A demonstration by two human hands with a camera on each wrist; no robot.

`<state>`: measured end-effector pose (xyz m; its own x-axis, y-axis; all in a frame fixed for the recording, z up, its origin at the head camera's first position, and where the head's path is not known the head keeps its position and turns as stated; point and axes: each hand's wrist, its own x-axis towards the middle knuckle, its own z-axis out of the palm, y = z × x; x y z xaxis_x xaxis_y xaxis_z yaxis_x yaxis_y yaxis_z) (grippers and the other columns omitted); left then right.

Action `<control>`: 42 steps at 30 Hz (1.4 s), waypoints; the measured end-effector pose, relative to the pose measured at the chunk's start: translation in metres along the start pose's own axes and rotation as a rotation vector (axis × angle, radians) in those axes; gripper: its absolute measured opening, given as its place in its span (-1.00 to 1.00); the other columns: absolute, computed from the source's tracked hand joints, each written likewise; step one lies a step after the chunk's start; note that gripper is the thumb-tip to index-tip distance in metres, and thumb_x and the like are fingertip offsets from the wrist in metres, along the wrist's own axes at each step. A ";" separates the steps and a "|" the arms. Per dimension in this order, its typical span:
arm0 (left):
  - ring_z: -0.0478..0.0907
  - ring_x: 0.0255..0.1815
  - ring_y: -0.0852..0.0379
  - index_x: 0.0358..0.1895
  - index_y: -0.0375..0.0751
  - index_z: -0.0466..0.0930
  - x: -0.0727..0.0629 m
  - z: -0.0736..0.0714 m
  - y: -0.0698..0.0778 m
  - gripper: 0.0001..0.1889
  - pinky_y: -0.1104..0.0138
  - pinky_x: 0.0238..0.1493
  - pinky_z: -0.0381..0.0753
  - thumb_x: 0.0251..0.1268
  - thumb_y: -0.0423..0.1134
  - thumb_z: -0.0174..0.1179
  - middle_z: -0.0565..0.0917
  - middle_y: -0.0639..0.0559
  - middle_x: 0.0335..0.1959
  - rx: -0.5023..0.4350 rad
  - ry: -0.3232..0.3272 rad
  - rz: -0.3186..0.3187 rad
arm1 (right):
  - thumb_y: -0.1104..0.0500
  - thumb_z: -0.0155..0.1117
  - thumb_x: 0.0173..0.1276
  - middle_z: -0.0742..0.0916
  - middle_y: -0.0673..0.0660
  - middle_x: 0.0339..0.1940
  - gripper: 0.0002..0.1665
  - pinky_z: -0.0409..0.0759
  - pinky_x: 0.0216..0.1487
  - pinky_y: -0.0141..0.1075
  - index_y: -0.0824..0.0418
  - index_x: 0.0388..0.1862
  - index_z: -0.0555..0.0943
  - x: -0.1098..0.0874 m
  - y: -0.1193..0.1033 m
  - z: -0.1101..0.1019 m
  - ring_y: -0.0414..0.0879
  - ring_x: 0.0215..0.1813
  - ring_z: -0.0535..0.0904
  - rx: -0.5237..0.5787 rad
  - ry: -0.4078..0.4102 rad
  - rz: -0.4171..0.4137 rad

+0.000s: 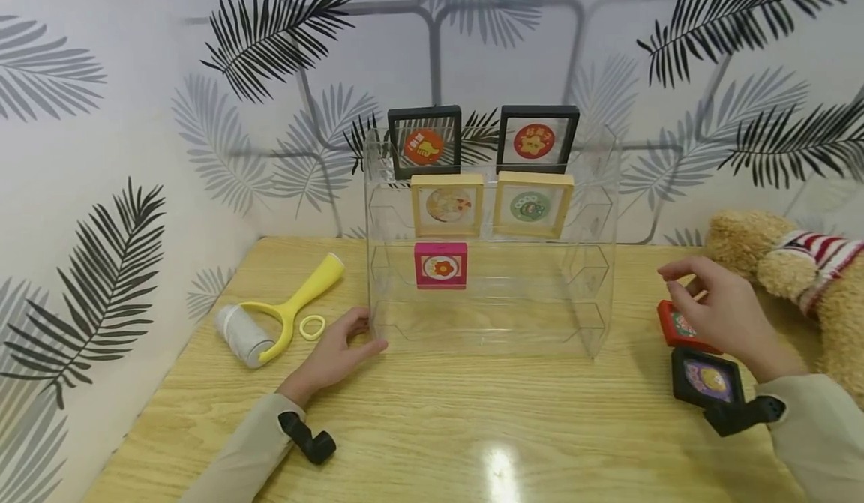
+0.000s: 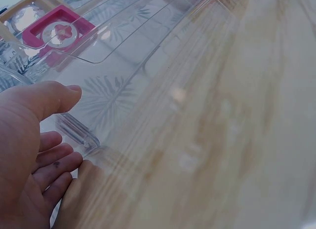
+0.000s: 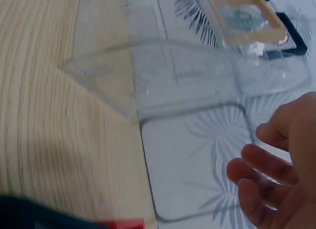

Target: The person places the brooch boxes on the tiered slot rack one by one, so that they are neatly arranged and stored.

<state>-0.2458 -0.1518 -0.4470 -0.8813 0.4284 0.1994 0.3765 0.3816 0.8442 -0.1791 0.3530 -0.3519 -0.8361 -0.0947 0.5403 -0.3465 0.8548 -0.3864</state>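
A clear acrylic tiered display rack stands on the wooden table. Two black frames sit on its top tier, two cream frames on the one below, and a pink frame with a flower picture lower on the left. My left hand holds the rack's lower left corner, thumb in front and fingers at the outer side. Over on the right, my right hand hovers with loosely bent fingers, holding nothing. Beneath it lie a red frame, partly hidden, and a black frame with a purple picture.
A yellow-handled lint roller and a small yellow ring lie left of the rack. At the right edge lies a teddy bear in a striped top. A leaf-patterned backdrop rises behind the table.
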 end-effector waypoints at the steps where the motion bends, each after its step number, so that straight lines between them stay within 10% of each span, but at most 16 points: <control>1: 0.48 0.23 -0.18 0.22 -0.37 0.39 0.000 0.000 -0.001 -0.51 -0.01 0.31 0.40 0.28 -0.26 0.27 0.55 -0.27 0.15 0.002 0.003 -0.001 | 0.37 0.21 0.32 0.68 0.23 -0.30 -0.77 0.40 -0.66 -0.44 0.28 -0.04 0.58 -0.002 0.009 -0.004 -0.48 -0.54 0.43 -0.018 -0.070 0.034; 6: 0.47 0.23 -0.16 0.22 -0.33 0.40 0.001 -0.001 -0.001 -0.51 0.00 0.31 0.40 0.26 -0.27 0.29 0.54 -0.24 0.15 -0.001 0.021 -0.012 | 0.17 0.22 0.40 0.60 0.09 -0.62 -0.58 0.32 -0.67 -0.35 0.34 0.16 0.48 -0.016 0.049 -0.013 -0.27 -0.69 0.37 -0.068 -0.310 0.173; 13: 0.47 0.23 -0.20 0.22 -0.39 0.39 0.000 0.001 0.001 -0.51 -0.02 0.32 0.38 0.28 -0.28 0.26 0.54 -0.29 0.15 -0.014 0.001 0.008 | 0.04 0.27 0.37 0.43 -0.04 -0.70 -0.32 0.24 -0.69 -0.36 0.32 0.35 0.33 -0.031 0.083 -0.024 -0.28 -0.74 0.19 -0.052 -0.444 0.215; 19: 0.46 0.24 -0.20 0.22 -0.40 0.39 0.000 0.002 0.002 -0.52 0.00 0.33 0.38 0.29 -0.29 0.26 0.52 -0.29 0.16 -0.029 0.004 0.009 | 0.12 0.30 0.34 0.52 -0.09 -0.71 -0.18 0.33 -0.60 -0.40 -0.39 0.41 0.12 -0.039 0.106 -0.021 -0.34 -0.65 0.34 0.141 -0.555 0.280; 24: 0.46 0.25 -0.18 0.22 -0.37 0.40 0.000 0.002 0.003 -0.52 0.02 0.34 0.38 0.29 -0.28 0.26 0.51 -0.27 0.18 -0.024 0.000 -0.002 | 0.14 0.35 0.30 0.70 0.44 -0.17 0.00 0.52 -0.42 -0.39 0.42 0.51 0.00 -0.042 0.114 -0.015 -0.33 -0.40 0.61 0.170 -0.622 0.327; 28: 0.45 0.26 -0.20 0.23 -0.38 0.39 0.000 0.001 0.003 -0.51 0.00 0.34 0.37 0.29 -0.28 0.26 0.51 -0.29 0.18 -0.030 0.001 -0.007 | 0.19 0.45 0.17 0.58 0.62 -0.01 0.04 0.54 -0.44 -0.39 0.56 0.43 0.06 -0.040 0.118 -0.011 -0.34 -0.42 0.61 0.142 -0.581 0.291; 34: 0.45 0.26 -0.21 0.24 -0.38 0.38 0.000 0.001 0.002 -0.50 -0.03 0.34 0.36 0.29 -0.26 0.26 0.51 -0.29 0.19 -0.027 -0.005 -0.018 | 0.25 0.57 -0.02 0.75 0.27 -0.45 0.12 0.47 -0.55 -0.41 0.56 0.40 0.13 -0.038 0.118 -0.007 -0.36 -0.53 0.57 0.083 -0.469 0.237; 42: 0.44 0.27 -0.20 0.24 -0.36 0.38 0.000 0.000 0.002 -0.50 -0.04 0.35 0.35 0.30 -0.25 0.25 0.51 -0.28 0.19 -0.022 -0.012 -0.028 | 0.20 0.55 0.06 0.60 0.25 -0.05 -0.08 0.58 -0.46 -0.40 0.18 0.29 0.18 -0.035 0.098 -0.007 -0.40 -0.38 0.58 0.248 -0.300 0.364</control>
<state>-0.2447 -0.1505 -0.4453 -0.8879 0.4278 0.1691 0.3449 0.3758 0.8601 -0.1814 0.4438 -0.4037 -0.9933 0.0123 0.1148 -0.0713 0.7165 -0.6939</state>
